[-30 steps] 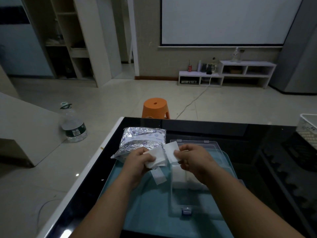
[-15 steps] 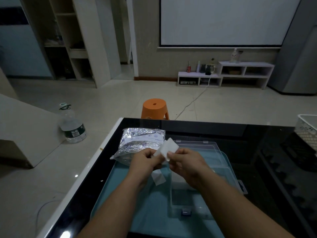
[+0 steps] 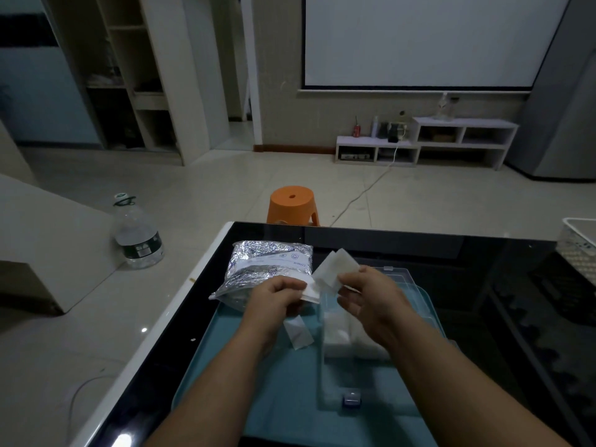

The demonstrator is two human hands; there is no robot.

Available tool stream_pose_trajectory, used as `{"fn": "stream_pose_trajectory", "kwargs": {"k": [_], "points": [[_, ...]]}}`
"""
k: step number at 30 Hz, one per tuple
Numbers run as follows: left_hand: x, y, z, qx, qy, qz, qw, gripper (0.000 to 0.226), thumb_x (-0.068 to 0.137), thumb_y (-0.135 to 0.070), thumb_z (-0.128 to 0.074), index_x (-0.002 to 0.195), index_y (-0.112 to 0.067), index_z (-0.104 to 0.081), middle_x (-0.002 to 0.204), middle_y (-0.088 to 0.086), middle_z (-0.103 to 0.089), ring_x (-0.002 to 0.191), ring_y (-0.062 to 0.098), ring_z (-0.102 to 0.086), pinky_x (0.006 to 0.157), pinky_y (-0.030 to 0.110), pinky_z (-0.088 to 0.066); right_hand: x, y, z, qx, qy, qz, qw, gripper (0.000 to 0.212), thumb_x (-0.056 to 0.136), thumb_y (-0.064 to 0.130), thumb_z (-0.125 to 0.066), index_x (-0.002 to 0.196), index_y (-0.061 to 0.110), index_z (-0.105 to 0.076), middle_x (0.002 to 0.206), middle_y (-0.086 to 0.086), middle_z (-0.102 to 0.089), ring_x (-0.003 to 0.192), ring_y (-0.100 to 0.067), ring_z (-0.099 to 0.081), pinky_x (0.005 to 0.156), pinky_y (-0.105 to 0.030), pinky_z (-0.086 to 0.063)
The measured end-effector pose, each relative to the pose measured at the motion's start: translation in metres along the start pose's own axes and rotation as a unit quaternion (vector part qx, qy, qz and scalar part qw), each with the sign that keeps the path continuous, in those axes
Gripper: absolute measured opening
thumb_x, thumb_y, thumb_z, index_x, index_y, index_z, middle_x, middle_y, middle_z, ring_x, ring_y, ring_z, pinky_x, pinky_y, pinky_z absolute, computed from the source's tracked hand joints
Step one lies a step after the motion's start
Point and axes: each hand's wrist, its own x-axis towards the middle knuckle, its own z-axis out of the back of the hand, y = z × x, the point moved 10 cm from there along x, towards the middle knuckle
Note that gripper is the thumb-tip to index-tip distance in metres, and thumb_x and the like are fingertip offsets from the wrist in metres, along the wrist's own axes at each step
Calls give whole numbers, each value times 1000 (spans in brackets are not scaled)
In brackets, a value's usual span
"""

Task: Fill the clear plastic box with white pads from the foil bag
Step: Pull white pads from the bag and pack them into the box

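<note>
Hands meet over the far half of the teal tray [image 3: 283,388], just above the gap between bag and box. The left hand [image 3: 274,300] pinches a thin stack of white pads [image 3: 310,291] in curled fingers [image 3: 290,285], seemingly as a reserve. The right hand [image 3: 371,301] pinches a single pad [image 3: 335,269] by its lower edge and holds it tilted up, probably to part one pad so it goes in flat.

The foil bag [image 3: 267,269] lies toward the far left corner of the tabletop [image 3: 483,269], its near end over the tray's far rim, close by the left hand. The clear plastic box [image 3: 361,379] sits on the tray's right part, its lid [image 3: 400,282] open toward the far edge. Stacked pads [image 3: 338,337] occupy its far half; the near half looks bare. A loose white piece [image 3: 298,333] lies on the tray just beside the box's left wall.

Below the right hand the box mouth stands open; only that left wall needs clearing. The white basket [image 3: 579,250] at the right edge is well apart.
</note>
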Motion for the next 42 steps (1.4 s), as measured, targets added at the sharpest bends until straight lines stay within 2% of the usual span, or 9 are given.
{"fn": "stream_pose_trajectory", "kwargs": {"k": [8,12,17,24,29,32,34,37,42], "points": [[1,-2,2,43,-9,-8,999,32,81,15,-45,67,-10,-60,70,11,-56,64,24,-53,62,32,-49,-5,23,-3,-109,45,60,991,17,93,1,-56,104,13,-62,108,-14,-66,99,-32,-66,92,-48,-54],[-3,-5,-6,75,25,-23,997,28,78,16,-49,84,-11,-53,80,16,-55,60,23,-54,55,31,-52,-7,23,-11,-194,61,86,975,21,87,7,-67,105,16,-62,106,-9,-68,95,-27,-68,89,-46,-56],[-6,-5,-13,70,63,-25,995,40,78,13,-60,99,-18,-47,101,28,-64,80,33,-66,70,41,-59,-9,21,-19,-254,65,113,958,17,87,10,-69,102,19,-64,98,-1,-69,88,-14,-69,70,-25,-57],[-10,-8,-20,27,85,-14,996,42,79,18,-56,106,-13,-43,98,25,-69,80,32,-69,66,33,-55,-6,19,-18,-314,38,136,939,15,88,20,-69,102,23,-63,103,3,-67,89,-11,-64,67,-23,-47],[-9,-9,-19,1,77,4,997,26,85,7,-48,99,-14,-46,84,22,-68,73,33,-66,69,42,-54,-3,21,-10,-309,3,129,942,25,83,14,-73,95,23,-53,101,-1,-62,92,-21,-63,77,-38,-59],[-4,-7,-7,83,35,2,996,20,84,3,-54,92,-14,-49,83,15,-66,67,26,-60,58,31,-45,-2,25,-5,-315,-17,139,939,24,81,10,-73,90,19,-52,101,-5,-61,94,-27,-62,83,-46,-58],[2,-7,10,244,-20,-18,969,12,80,-6,-59,82,-17,-56,82,6,-67,68,23,-59,54,26,-43,-1,27,-1,-312,-27,142,939,24,81,9,-73,89,18,-52,99,-8,-61,93,-29,-62,82,-50,-57],[3,2,17,515,-26,-22,857,7,80,-30,-62,77,-24,-65,87,0,-71,82,23,-66,66,28,-49,0,27,1,-313,-31,143,938,23,82,8,-72,89,17,-52,98,-9,-61,91,-30,-63,81,-51,-58],[-2,20,6,653,-28,-50,755,48,81,-51,-58,114,-18,-66,117,7,-64,108,26,-61,87,32,-48,3,24,2,-323,-33,143,935,23,82,10,-71,88,19,-52,99,-7,-61,91,-26,-63,81,-47,-59]]}}
